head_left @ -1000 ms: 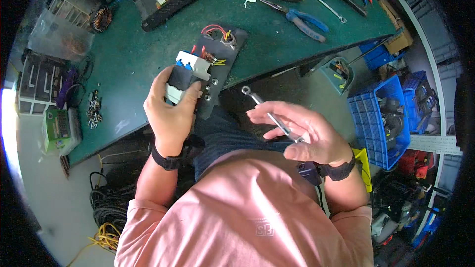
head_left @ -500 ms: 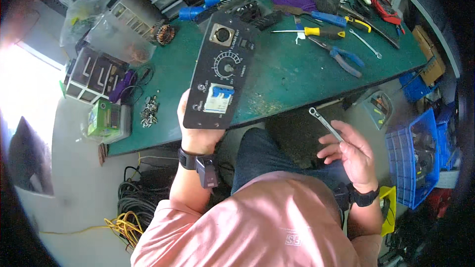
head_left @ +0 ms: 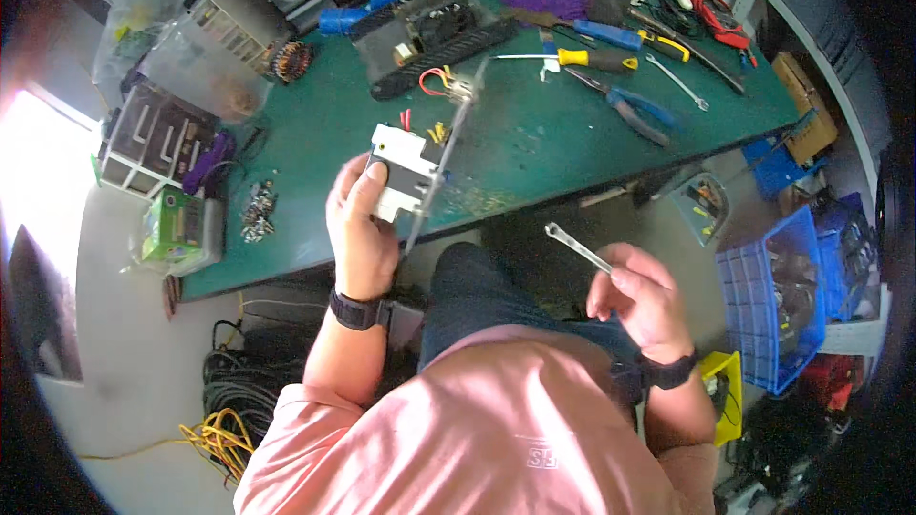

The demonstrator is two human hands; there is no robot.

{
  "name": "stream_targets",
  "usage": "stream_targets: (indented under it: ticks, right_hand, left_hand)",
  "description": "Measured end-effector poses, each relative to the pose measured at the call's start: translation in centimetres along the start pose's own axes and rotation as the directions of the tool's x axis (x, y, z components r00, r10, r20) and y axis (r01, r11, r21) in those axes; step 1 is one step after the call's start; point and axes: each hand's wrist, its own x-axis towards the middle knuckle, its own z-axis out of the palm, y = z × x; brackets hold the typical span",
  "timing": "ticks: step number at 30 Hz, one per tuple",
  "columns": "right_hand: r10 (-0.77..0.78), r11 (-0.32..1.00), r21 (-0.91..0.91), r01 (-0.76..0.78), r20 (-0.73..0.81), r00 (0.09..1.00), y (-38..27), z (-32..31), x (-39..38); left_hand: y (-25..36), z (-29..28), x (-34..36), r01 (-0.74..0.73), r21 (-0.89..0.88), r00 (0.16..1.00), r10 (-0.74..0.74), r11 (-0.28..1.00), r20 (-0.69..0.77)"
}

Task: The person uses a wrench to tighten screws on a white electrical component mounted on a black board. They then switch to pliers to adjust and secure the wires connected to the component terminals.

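Observation:
My left hand (head_left: 364, 219) grips a control panel (head_left: 445, 164) by the white circuit breaker (head_left: 399, 151) on its back. The panel is turned edge-on, so its black front is hidden. Red and yellow wires (head_left: 436, 82) stick out from its back side. In my right hand (head_left: 641, 294), held low off the bench edge, is a silver ring spanner (head_left: 576, 246) between thumb and fingers, its ring end pointing up and left. A pile of small screws (head_left: 259, 212) lies on the bench left of my left hand.
The green bench (head_left: 534, 133) bears a black housing (head_left: 434, 33), a yellow-handled screwdriver (head_left: 596, 59), blue-handled pliers (head_left: 630, 113) and another spanner (head_left: 677, 82). Small drawers (head_left: 157, 148) stand at the left edge. Blue crates (head_left: 771, 300) sit at the right, coiled cables (head_left: 243, 391) at lower left.
My left hand has turned the panel from face-up to edge-on, bringing the breaker and wires behind it into sight. My right hand still holds the spanner, now tilted flatter.

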Motion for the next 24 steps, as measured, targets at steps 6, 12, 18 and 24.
stream_targets:
  ticks: [6, 12, 18, 24]
  right_hand:
    - [-0.020, 0.984, -0.176, 0.026, 0.035, 0.999, 0.6, 2.0, 1.8]
    - [-0.002, 0.960, -0.280, -0.022, -0.085, 0.996, 1.8, 4.0, 3.8]
    - [0.026, 0.945, -0.321, -0.067, -0.130, 0.991, 2.2, 4.3, 4.8]
    - [0.026, 0.951, -0.302, -0.067, -0.140, 0.990, 2.0, 4.6, 4.6]
  left_hand:
    - [-2.9, 2.6, -1.7, -0.389, 0.724, 0.882, 0.458, 0.570, 0.113]
    - [-5.0, 3.7, -2.2, -0.462, 0.793, 0.829, 0.510, 0.396, 0.229]
    - [-4.8, 3.7, -2.2, -0.435, 0.810, 0.864, 0.436, 0.393, 0.253]
    - [-3.8, 2.6, -1.9, -0.384, 0.668, 0.923, 0.265, 0.638, 0.278]
